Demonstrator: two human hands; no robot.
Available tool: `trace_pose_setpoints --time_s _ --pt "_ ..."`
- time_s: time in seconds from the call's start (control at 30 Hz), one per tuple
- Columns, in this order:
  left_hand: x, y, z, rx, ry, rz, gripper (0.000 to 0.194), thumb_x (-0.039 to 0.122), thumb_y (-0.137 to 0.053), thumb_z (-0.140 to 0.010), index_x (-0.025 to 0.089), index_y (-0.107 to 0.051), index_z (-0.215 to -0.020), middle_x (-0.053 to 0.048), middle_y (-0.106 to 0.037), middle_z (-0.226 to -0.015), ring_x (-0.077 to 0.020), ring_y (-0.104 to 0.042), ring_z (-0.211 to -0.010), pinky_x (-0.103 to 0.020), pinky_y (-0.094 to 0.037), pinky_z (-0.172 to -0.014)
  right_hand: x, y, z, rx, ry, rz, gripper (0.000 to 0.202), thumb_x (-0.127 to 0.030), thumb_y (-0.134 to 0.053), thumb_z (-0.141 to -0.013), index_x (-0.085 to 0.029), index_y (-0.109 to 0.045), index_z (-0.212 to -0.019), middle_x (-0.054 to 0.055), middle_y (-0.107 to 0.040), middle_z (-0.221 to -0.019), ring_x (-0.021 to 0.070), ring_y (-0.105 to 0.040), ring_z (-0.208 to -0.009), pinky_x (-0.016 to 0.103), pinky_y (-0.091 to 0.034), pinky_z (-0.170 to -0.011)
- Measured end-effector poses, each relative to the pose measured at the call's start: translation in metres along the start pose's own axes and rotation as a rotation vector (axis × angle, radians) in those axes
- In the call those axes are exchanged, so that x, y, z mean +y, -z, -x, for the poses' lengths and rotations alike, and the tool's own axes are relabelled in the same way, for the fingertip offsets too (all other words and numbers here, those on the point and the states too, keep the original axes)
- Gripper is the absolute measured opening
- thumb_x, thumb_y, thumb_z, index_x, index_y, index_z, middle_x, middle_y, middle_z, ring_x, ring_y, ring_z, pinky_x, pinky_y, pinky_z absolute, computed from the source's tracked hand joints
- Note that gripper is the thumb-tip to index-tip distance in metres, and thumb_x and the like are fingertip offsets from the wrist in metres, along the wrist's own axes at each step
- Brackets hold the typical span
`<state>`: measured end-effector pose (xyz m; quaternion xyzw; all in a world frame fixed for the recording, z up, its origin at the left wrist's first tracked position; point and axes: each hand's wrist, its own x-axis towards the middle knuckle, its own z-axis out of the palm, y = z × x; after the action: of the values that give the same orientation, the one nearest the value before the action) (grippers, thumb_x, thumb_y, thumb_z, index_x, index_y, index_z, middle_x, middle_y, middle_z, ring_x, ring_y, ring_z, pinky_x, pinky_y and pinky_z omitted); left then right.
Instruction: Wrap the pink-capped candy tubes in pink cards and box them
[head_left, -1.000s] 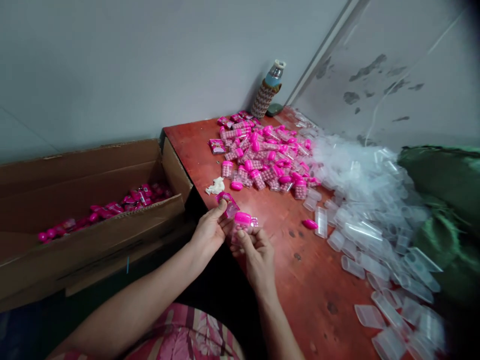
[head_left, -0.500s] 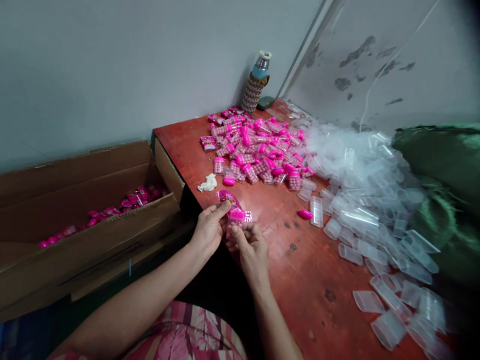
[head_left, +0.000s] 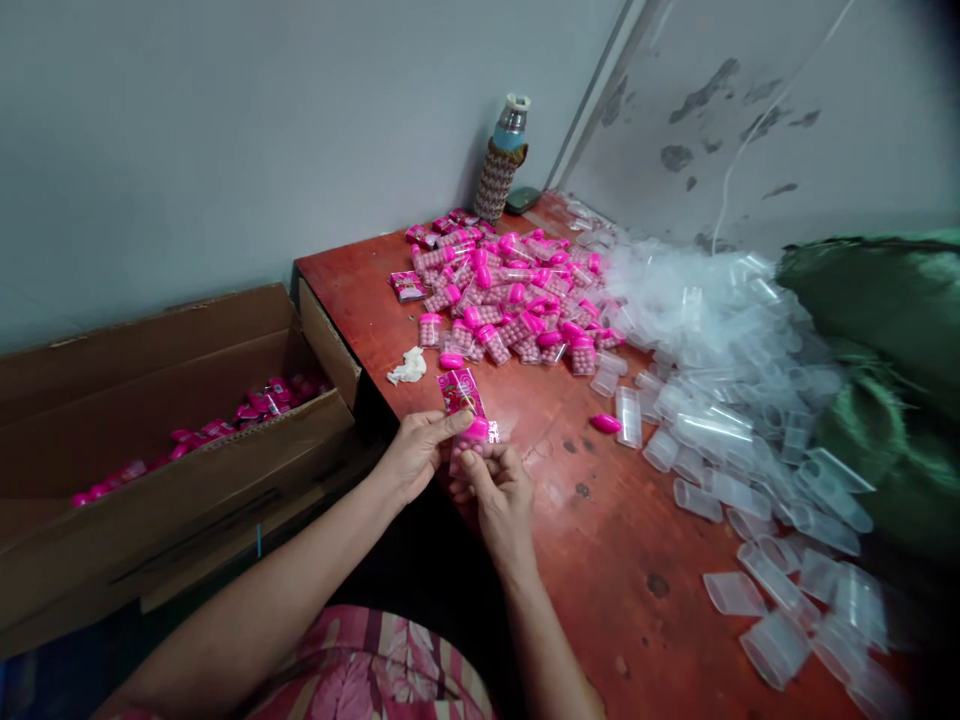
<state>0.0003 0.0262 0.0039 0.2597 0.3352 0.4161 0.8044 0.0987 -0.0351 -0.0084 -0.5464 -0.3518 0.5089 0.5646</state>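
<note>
Jar [head_left: 475, 430] of clear plastic, pink-capped and filled with small round pink beads, sits in a two-handed grip above the table's near left edge. The left hand [head_left: 420, 452] pinches it near the cap; the right hand [head_left: 506, 500] is closed about its lower part. A glossy printed wrapper [head_left: 460, 392], flat and pink, sticks out beyond the cap; how it joins the jar cannot be told.

Farther off lie a crumpled white scrap [head_left: 409, 366], a smooth oval cap [head_left: 451, 361] and a jumbled heap of filled jars [head_left: 517, 285]. To the right spread translucent, oval-mouthed tubes [head_left: 739, 440], many on their sides, against a coarse green sack [head_left: 870, 310].

The table [head_left: 577, 580] is red, with a dull sheen and dark spots. At its far end a bottle [head_left: 496, 180] in a knitted-looking sleeve leans near the grey wall [head_left: 225, 130]; the right wall [head_left: 847, 160] is patchy. Leftward, a corrugated cardboard box [head_left: 150, 530] holds shiny pink packets [head_left: 262, 400].
</note>
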Motion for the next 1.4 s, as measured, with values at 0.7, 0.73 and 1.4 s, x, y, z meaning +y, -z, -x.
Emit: trace_pose_setpoints --time_s 0.7,0.73,1.4 --pt "-0.003 0.006 0.009 0.029 0.023 -0.037 0.020 0.026 -0.071 -0.062 0.008 -0.066 -0.064 -0.005 -0.062 -0.059 -0.0096 -0.054 -0.053 -0.023 -0.044 -0.053 -0.004 0.008 0.003 -0.078 -0.048 -0.252 0.023 -0.022 -0.064 -0.074 -0.020 -0.053 -0.095 0.000 -0.066 -0.078 0.0122 -0.063 -0.068 0.027 -0.051 -0.065" --pt "-0.005 0.005 0.012 0.018 0.030 -0.042 0.020 0.026 -0.071 -0.063 0.007 -0.066 -0.065 -0.004 -0.061 -0.058 -0.0094 -0.053 -0.052 -0.022 -0.044 -0.053 -0.003 0.007 0.001 -0.054 -0.045 -0.261 0.022 -0.022 -0.064 -0.073 -0.020 -0.053 -0.092 0.000 -0.066 -0.074 0.0119 -0.063 -0.064 0.026 -0.051 -0.062" --pt "-0.020 0.018 0.005 0.076 -0.581 -1.141 0.037 0.035 -0.063 -0.070 0.023 -0.062 -0.104 -0.008 -0.056 -0.120 -0.0264 -0.038 -0.121 -0.046 -0.014 -0.105 -0.021 0.048 -0.009 0.086 -0.013 0.061 0.019 -0.035 -0.057 -0.077 -0.017 -0.053 -0.073 -0.001 -0.060 -0.063 0.0093 -0.055 -0.046 0.020 -0.043 -0.044"
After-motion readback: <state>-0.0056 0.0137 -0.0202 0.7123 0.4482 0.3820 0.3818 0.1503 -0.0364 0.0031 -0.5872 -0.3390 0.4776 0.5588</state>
